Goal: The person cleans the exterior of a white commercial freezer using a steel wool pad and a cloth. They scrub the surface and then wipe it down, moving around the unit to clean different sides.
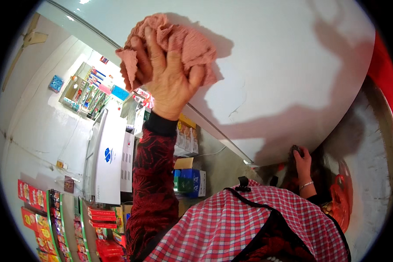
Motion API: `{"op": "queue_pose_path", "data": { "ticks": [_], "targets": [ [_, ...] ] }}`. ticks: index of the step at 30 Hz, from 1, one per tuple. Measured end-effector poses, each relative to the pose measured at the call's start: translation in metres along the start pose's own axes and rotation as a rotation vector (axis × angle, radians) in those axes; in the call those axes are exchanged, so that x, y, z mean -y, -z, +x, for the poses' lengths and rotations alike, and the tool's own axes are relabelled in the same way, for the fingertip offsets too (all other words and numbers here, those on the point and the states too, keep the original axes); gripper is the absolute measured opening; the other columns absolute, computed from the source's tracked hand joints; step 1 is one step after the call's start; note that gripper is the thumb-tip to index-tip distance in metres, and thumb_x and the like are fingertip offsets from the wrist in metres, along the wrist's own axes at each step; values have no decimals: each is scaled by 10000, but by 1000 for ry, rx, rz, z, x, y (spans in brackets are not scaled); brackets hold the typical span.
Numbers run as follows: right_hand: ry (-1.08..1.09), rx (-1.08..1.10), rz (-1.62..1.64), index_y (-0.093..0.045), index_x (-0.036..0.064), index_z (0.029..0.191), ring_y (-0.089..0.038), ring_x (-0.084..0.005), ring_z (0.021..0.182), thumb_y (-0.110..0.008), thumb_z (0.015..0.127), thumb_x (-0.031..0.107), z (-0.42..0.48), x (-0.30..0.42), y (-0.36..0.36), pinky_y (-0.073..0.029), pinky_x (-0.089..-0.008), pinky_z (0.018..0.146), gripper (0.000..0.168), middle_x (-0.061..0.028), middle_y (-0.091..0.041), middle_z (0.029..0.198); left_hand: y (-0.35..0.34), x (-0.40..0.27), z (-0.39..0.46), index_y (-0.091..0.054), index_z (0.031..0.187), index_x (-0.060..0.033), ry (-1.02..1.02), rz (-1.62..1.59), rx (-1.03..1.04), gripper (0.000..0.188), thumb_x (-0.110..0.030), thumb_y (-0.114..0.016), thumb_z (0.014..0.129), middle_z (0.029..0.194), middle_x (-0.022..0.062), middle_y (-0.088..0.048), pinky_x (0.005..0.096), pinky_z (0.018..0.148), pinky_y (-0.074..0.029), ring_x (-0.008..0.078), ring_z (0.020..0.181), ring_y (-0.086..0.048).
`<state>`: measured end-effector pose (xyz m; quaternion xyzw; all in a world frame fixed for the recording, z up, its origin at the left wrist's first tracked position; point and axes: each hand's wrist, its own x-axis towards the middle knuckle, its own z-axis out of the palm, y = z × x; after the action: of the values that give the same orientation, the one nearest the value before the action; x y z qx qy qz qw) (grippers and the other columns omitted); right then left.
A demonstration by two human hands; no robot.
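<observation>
My left hand [170, 75] presses a crumpled pink cloth [195, 42] against a large smooth white panel [275, 65], near its metal-trimmed edge. The fingers are spread over the cloth, and the thumb lies toward the right. Lower and to the right, my right hand [303, 162] grips a dark scouring pad [295, 150], perhaps steel wool, beside the panel's lower edge. A bracelet [305, 185] circles that wrist. Thin crack-like marks [237, 109] show on the panel, and shadows of my arm and head fall across it.
A red plastic bag [340, 199] hangs close to my right forearm. Cartons [190, 180] stand on the floor beyond my left sleeve. Further left are a white chest-type appliance [110, 157], shelves of packaged goods [55, 219], a glass display case [85, 90] and a ceiling fan [31, 38].
</observation>
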<state>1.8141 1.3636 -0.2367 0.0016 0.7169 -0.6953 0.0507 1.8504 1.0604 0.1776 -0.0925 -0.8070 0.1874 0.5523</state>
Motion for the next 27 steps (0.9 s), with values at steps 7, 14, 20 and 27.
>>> {"op": "queue_pose_path", "data": {
  "ticks": [7, 14, 20, 27],
  "targets": [
    [27, 44, -114, -585, -25, 994, -574, -148, 793, -642, 787, 109, -31, 31, -27, -465, -288, 732, 253, -91, -637, 877, -22, -43, -109, -496, 1118, -109, 84, -742, 667, 417, -305, -612, 770, 1050, 126, -463, 434, 805, -323, 259, 989, -408],
    [26, -100, -215, -588, -9, 1009, -585, -158, 790, -647, 778, 130, -77, 24, -36, -465, -294, 731, 276, -89, -638, 861, -14, -29, -197, -563, 914, -70, 391, -1519, 1061, 111, -136, -576, 825, 790, 39, -575, 269, 655, -478, 120, 736, -561],
    [-29, -201, -240, -586, 0, 1028, -587, -167, 815, -654, 773, 156, -125, 9, -65, -459, -295, 751, 306, -101, -638, 876, 3, 48, -199, -559, 1026, -46, 146, -964, 504, 311, -131, -611, 731, 1152, 143, -473, 383, 910, -392, 275, 1063, -468],
    [-13, -248, -307, -593, 10, 1008, -595, -188, 803, -655, 758, 160, -179, 28, -104, -457, -297, 748, 298, -106, -634, 879, -56, 14, -141, -544, 1069, -16, -490, -433, 103, 377, -165, -631, 734, 1162, 108, -473, 377, 844, -350, 262, 1070, -450]
  ]
}}
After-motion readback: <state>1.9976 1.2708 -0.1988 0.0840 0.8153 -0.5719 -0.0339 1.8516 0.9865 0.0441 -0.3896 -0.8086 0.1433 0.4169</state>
